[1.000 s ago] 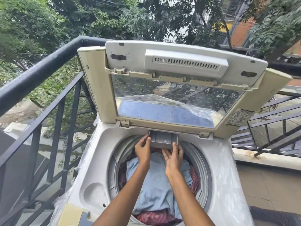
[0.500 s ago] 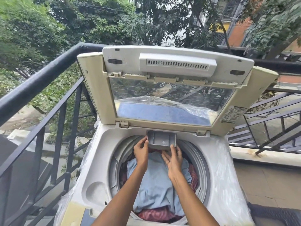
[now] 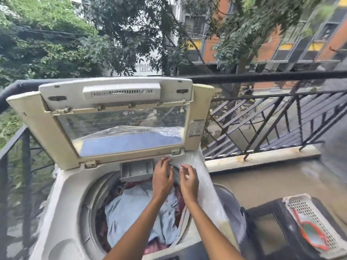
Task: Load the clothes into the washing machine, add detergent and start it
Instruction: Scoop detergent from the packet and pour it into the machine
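Observation:
A white top-loading washing machine (image 3: pixel 67 194) stands on a balcony with its lid (image 3: pixel 37 124) raised. A light blue garment (image 3: pixel 131 209) lies on top of red patterned clothes (image 3: pixel 155 246) inside the drum. A grey detergent drawer (image 3: pixel 136 170) is pulled out at the back rim of the drum. Just right of the drawer is my left hand (image 3: pixel 162 177), fingers apart, holding nothing. My right hand (image 3: pixel 188 180) hovers beside it over the drum's right rim, also empty with loose fingers.
A black metal railing (image 3: pixel 262 77) runs behind and to both sides. A dark stool (image 3: pixel 268 218) at the right carries a white perforated basket (image 3: pixel 311 220) with an orange-edged packet (image 3: pixel 311 235) in it. Clear plastic sheeting (image 3: pixel 210 199) covers the machine's right side.
Both hands have let go of the detergent drawer and shifted right of it. The view has swung right, bringing the stool and basket into sight.

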Motion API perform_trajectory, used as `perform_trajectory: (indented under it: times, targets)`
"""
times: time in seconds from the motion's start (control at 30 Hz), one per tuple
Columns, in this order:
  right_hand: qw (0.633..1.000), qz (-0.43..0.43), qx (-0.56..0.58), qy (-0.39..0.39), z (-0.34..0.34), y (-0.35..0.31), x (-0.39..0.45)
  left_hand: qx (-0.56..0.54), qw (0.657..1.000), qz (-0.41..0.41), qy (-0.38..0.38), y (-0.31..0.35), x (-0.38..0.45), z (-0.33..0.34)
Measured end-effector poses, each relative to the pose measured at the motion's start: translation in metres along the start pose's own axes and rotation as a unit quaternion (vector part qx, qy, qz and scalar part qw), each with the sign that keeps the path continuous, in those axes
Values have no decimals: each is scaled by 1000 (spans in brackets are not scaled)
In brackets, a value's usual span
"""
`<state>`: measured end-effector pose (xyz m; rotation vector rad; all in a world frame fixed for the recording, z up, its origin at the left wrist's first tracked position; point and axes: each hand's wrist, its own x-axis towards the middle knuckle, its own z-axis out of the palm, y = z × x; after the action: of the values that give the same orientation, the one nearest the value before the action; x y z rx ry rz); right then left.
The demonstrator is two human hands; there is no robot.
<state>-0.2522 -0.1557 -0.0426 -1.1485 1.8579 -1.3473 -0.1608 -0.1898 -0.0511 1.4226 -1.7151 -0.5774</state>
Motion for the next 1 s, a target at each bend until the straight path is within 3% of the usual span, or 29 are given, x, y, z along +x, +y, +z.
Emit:
perform_trajectory:
  times: [0.23, 0.47, 0.6, 0.73, 0.9, 1.0]
  targets:
    - [987, -5, -105, 119, -170, 32, 25, -31, 983, 96, -152, 115, -25, 121]
    - [961, 127, -169, 177, -342, 156, 17, -7, 922, 124, -367, 205, -112, 282]
    - [938, 242, -173, 176, -418, 246, 7, 32, 886, 129, -444, 231, -166, 372]
    - [912, 327, -203, 145, -464, 327, 5, 66, 863, 204, -457, 230, -196, 454]
    - [899, 353, -242, 96, -491, 396, 30, 97, 823, 309, -467, 217, -199, 545]
    - [896, 346, -264, 92, -504, 420, 50, 122, 800, 313, -497, 219, -185, 584]
